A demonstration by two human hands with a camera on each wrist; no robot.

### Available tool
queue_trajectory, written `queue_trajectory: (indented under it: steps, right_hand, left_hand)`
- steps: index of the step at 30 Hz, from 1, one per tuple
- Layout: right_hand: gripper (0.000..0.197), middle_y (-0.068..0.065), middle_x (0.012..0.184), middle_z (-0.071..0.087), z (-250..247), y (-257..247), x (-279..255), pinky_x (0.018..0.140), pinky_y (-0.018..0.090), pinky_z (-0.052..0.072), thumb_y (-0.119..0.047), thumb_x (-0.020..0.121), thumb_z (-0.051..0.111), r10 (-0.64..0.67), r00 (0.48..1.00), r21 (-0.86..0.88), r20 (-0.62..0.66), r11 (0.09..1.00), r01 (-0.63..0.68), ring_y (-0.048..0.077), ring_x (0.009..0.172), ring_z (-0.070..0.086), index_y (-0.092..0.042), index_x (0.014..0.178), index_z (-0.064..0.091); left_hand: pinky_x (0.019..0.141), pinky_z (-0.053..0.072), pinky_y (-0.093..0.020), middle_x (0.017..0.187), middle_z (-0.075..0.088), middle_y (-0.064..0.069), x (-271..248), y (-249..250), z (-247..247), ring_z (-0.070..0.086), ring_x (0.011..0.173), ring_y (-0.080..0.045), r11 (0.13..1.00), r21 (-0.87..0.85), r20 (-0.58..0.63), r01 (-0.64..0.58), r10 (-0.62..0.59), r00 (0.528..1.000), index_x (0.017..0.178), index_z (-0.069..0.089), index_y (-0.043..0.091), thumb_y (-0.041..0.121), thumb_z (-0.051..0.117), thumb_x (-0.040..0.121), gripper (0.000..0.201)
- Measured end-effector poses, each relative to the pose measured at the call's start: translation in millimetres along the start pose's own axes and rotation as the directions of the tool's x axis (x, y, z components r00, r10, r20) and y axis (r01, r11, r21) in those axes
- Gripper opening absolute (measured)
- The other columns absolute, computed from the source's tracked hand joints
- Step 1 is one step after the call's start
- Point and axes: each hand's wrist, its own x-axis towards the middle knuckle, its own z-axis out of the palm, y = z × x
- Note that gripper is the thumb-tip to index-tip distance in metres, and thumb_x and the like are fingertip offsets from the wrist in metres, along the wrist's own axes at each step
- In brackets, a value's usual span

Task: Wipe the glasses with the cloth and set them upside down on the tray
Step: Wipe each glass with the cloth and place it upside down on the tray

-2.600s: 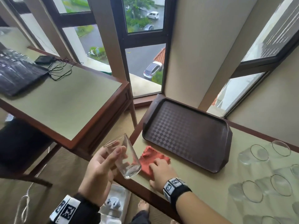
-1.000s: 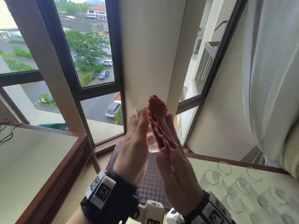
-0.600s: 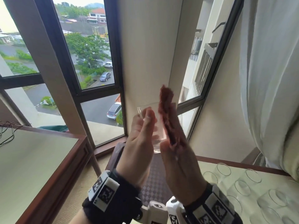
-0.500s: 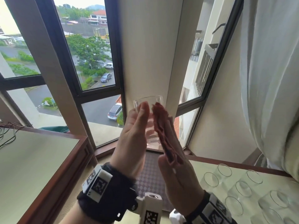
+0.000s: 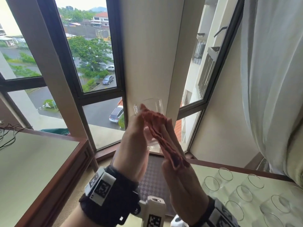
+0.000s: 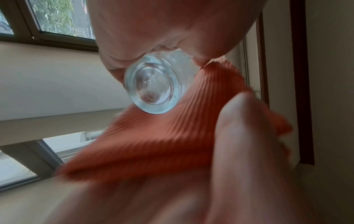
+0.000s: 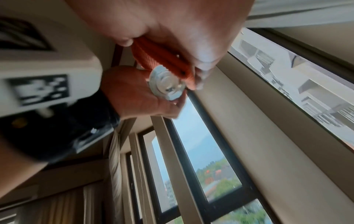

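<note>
I hold a clear glass (image 5: 153, 104) upright at chest height before the window pillar. My left hand (image 5: 136, 123) grips its left side; in the left wrist view its fingers (image 6: 162, 22) wrap the wall above the thick base (image 6: 153, 84). My right hand (image 5: 170, 135) lies along the right side, fingers straight, pressing the folded orange ribbed cloth (image 5: 157, 128) against the glass, thumb pinning the cloth (image 6: 162, 136). The right wrist view shows the base (image 7: 166, 83) beside the cloth (image 7: 157, 56). The brown chequered tray (image 5: 152, 177) lies below, mostly hidden by my wrists.
Several more clear glasses (image 5: 211, 183) stand mouth up on the table (image 5: 205, 169) at the lower right. A second wood-edged table (image 5: 32, 161) sits to the left, across a gap. A white curtain (image 5: 270, 79) hangs at the right; windows are straight ahead.
The glass and cloth came up from table height. Over the last second my right hand has slid the cloth up and down the glass; the cloth now reaches near the rim.
</note>
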Motion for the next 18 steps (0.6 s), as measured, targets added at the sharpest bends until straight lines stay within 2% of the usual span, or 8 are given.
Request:
queue_trajectory:
  steps: [3,4,6,7,9,11,14,18]
  right_hand:
    - [0.057,0.011,0.161,0.036,-2.6,13.7,-12.7,0.119,0.04,0.034,-0.048,0.106,0.03,0.074,0.997,0.03,0.003,0.997,-0.074,0.024,0.146,0.038,-0.024,0.158,0.03]
    - [0.054,0.019,0.144,0.052,-5.4,13.8,-10.8,0.106,0.045,0.047,-0.058,0.104,0.028,0.119,0.993,0.013,-0.012,0.993,-0.119,0.034,0.128,0.054,-0.037,0.153,0.037]
    - [0.04,0.013,0.11,0.067,-13.5,9.6,1.2,0.078,0.051,0.057,-0.072,0.097,0.033,0.18,0.98,0.022,-0.086,0.984,-0.179,0.042,0.094,0.065,-0.06,0.132,0.048]
    - [0.037,0.002,0.109,0.07,-17.5,7.9,10.5,0.078,0.047,0.059,-0.073,0.095,0.036,0.194,0.974,0.069,-0.113,0.98,-0.187,0.034,0.094,0.068,-0.061,0.128,0.049]
    - [0.045,-0.017,0.117,0.07,-25.9,4.3,28.6,0.091,0.032,0.058,-0.058,0.099,0.04,0.203,0.969,0.196,-0.142,0.965,-0.174,0.01,0.11,0.068,-0.04,0.139,0.048]
    - [0.057,-0.01,0.132,0.065,-30.0,-1.1,38.7,0.101,0.029,0.052,-0.047,0.101,0.039,0.145,0.97,0.189,-0.196,0.976,-0.108,0.009,0.126,0.059,-0.014,0.147,0.042]
    - [0.071,-0.001,0.143,0.058,-22.1,-1.4,25.3,0.109,0.046,0.047,-0.063,0.1,0.034,0.127,0.978,-0.005,-0.168,0.992,-0.129,0.01,0.133,0.054,-0.013,0.149,0.041]
    - [0.062,-0.006,0.161,0.038,-2.7,9.1,-6.3,0.116,0.014,0.031,-0.048,0.107,0.03,0.01,0.996,-0.039,-0.087,0.999,-0.014,0.006,0.145,0.038,-0.012,0.158,0.029]
  left_hand:
    - [0.092,0.048,-0.044,0.105,0.077,-0.025,2.0,5.1,-0.8,0.076,0.088,-0.025,1.0,-0.025,0.036,0.006,-0.005,0.999,0.114,0.065,0.009,0.069,0.055,0.09,0.066]
    - [0.089,0.053,-0.045,0.109,0.073,-0.032,0.7,2.5,0.6,0.074,0.089,-0.031,1.0,-0.015,0.045,0.013,-0.012,0.999,0.123,0.061,-0.002,0.07,0.064,0.088,0.08]
    - [0.093,0.058,-0.047,0.111,0.072,-0.032,-2.7,-7.4,3.8,0.073,0.096,-0.037,0.999,-0.006,0.063,0.042,-0.041,0.997,0.138,0.047,-0.01,0.064,0.077,0.087,0.095]
    - [0.098,0.056,-0.047,0.112,0.074,-0.027,-6.5,-11.7,6.8,0.075,0.1,-0.036,0.998,0.0,0.075,0.058,-0.058,0.996,0.14,0.043,-0.006,0.058,0.078,0.089,0.089]
    - [0.107,0.053,-0.044,0.119,0.075,-0.019,-15.4,-18.2,13.6,0.075,0.112,-0.027,0.996,-0.006,0.086,0.09,-0.089,0.992,0.142,0.041,0.007,0.047,0.078,0.093,0.073]
    - [0.105,0.053,-0.039,0.126,0.074,-0.013,-19.7,-21.8,18.5,0.072,0.12,-0.023,0.996,-0.004,0.097,0.085,-0.084,0.992,0.14,0.046,0.012,0.047,0.073,0.096,0.062]
    - [0.113,0.046,-0.059,0.137,0.063,-0.026,-15.3,-21.4,17.3,0.06,0.131,-0.043,0.999,-0.004,0.079,0.045,-0.044,0.996,0.139,0.052,0.01,0.061,0.059,0.097,0.067]
    - [0.115,0.042,-0.064,0.134,0.068,-0.019,-2.7,-15.1,2.7,0.063,0.128,-0.038,0.999,0.002,0.042,0.036,-0.036,0.998,0.141,0.058,0.018,0.068,0.043,0.097,0.068]
